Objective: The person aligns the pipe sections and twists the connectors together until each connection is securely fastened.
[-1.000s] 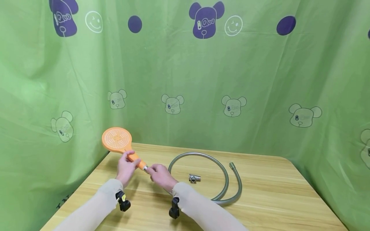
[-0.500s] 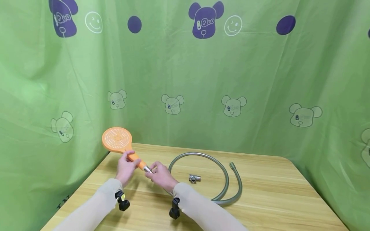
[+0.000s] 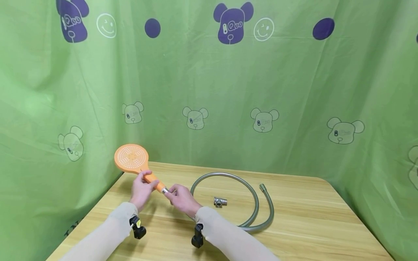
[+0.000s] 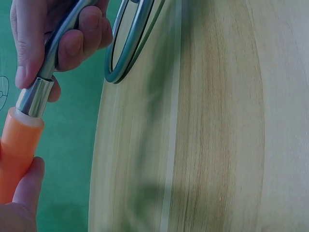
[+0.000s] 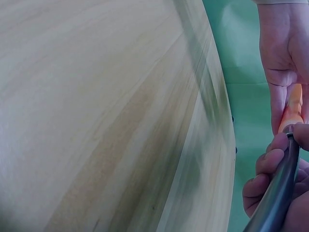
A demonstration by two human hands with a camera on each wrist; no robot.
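Note:
An orange shower head [image 3: 131, 158] is raised above the table's left side, face up. My left hand [image 3: 142, 192] holds its handle between thumb and fingers. At the handle's lower end my right hand [image 3: 183, 199] grips the grey shower hose [image 3: 256, 206] close to its metal connector [image 4: 35, 99]. In the left wrist view the connector meets the end of the orange handle [image 4: 20, 140], with a pale ring between them. The right wrist view shows the hose [image 5: 277, 193] running through the curled right fingers. How tightly the joint is fastened cannot be seen.
A small metal tee fitting [image 3: 219, 202] lies on the wooden table [image 3: 310, 214], inside the hose's loop. The hose's free end [image 3: 262, 187] points toward the back. Green curtain [image 3: 228, 79] surrounds the table's back and sides.
Half a second ago the right fingers were loosened and more of the metal connector showed. Now they are pinched again, nearer the handle. The left hand and shower head have hardly moved.

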